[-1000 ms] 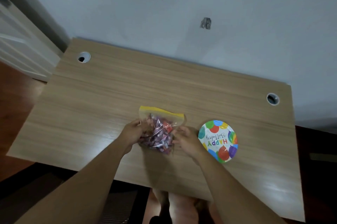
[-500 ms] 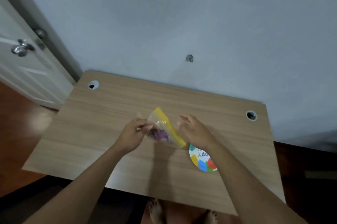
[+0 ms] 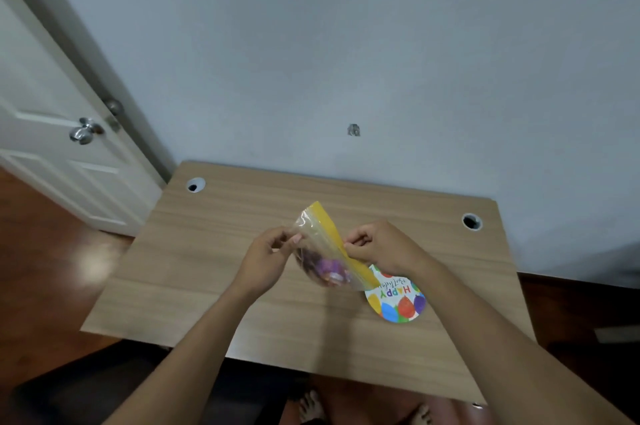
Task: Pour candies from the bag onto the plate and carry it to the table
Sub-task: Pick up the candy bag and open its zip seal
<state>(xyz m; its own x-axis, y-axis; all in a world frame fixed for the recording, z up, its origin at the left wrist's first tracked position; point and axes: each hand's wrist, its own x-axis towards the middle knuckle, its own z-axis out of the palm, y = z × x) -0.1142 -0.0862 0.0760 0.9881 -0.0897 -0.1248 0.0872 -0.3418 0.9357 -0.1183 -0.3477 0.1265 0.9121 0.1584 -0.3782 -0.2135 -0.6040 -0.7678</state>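
Note:
A clear zip bag point(image 3: 323, 251) with a yellow seal strip is held up above the wooden desk point(image 3: 214, 251). Purple and pink wrapped candies lie bunched in its lower part. My left hand point(image 3: 268, 260) pinches the bag's left side. My right hand point(image 3: 381, 246) pinches the yellow strip on the right. A round paper plate point(image 3: 398, 301) with balloons and "HAPPY Birthday" lies flat on the desk, just below and right of the bag; my right wrist and the bag cover its upper part.
The desk stands against a pale blue wall and has two cable holes point(image 3: 195, 185) point(image 3: 471, 221). A white door with a metal knob point(image 3: 83, 131) is at the left. My bare feet point(image 3: 311, 407) show on dark wood floor below the desk's near edge.
The bag has been lifted off the desk and turned so its yellow strip runs diagonally. My right hand has closed onto the strip. The camera has tilted upward, showing more wall and door.

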